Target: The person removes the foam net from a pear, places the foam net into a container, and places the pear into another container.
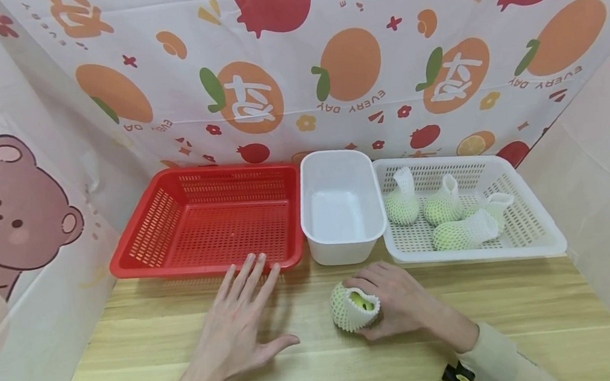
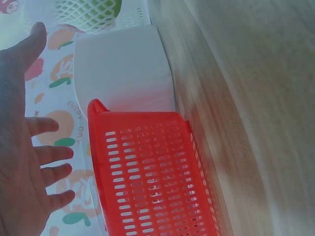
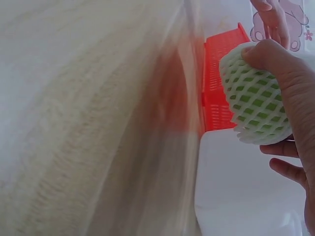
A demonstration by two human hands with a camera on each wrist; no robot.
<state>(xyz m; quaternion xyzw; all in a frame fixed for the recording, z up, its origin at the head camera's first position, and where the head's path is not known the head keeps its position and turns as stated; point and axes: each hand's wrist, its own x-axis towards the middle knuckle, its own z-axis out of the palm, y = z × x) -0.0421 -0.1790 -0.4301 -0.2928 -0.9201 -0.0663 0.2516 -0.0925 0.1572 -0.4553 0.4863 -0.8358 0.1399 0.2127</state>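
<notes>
From where I stand, the right hand [image 1: 393, 299] has its thumb and fingers curled round a netted green fruit [image 1: 344, 313] at lower centre of the head view, in front of the white tub [image 1: 343, 251]. That view looks into the net's mouth, baring some green skin; the right wrist view gives the side instead, thumb pressed on the mesh and two fingertips below. I can't tell whether the fruit touches the table [image 1: 310, 377].

The left hand [image 1: 236, 332] is spread wide, its fingertips overlapping the front rim of the red basket [image 1: 203, 271] in the head view. In the left wrist view it lies along the left edge, fingers apart before the printed cloth [image 2: 61, 127]; I can't tell if it touches the basket.

Only the head view looks down into the white basket [image 1: 528, 249] on the right, where four netted fruits [image 1: 437, 206] lie. The right wrist view catches a pink printed bear [image 3: 291, 22] at upper right, behind the left fingers.
</notes>
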